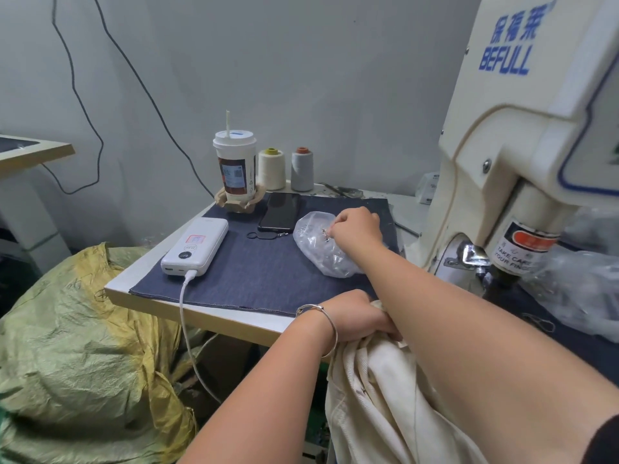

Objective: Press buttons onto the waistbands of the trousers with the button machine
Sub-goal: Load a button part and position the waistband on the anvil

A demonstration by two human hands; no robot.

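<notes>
The right hand (356, 229) reaches across to a clear bag (318, 249) at about 12 o'clock on the bench (214, 318), its fingers (330, 233) pinching a small metal button (325, 232) at the bag's mouth. The left hand (351, 318), at 6 o'clock on the bench edge and partly hidden under the right forearm, has its fingers curled round a bunch of cream trousers (385, 396) that hang down toward the lap. The machine (522, 155) stands at 3 o'clock, its press head bare with nothing under it.

The likeliest slip is the button itself: it is small, held only by the tips, and the crumpled plastic could snag it or drag out a second one, which would drop onto the dark cloth (268, 262) or off the bench. Whether one piece or more is pinched is too small to tell.

The trousers are bunched, not laid flat, so the waistband could reach the die folded or doubled, and the button would then land off its mark or through two layers.

The head's label warns of fingers; a hand steadying cloth close under the press is at real risk.

A phone (279, 211), power bank (196, 246) and cup (236, 165) sit at 10 to 11 o'clock, and a sweeping arm could knock the cup over.
</notes>
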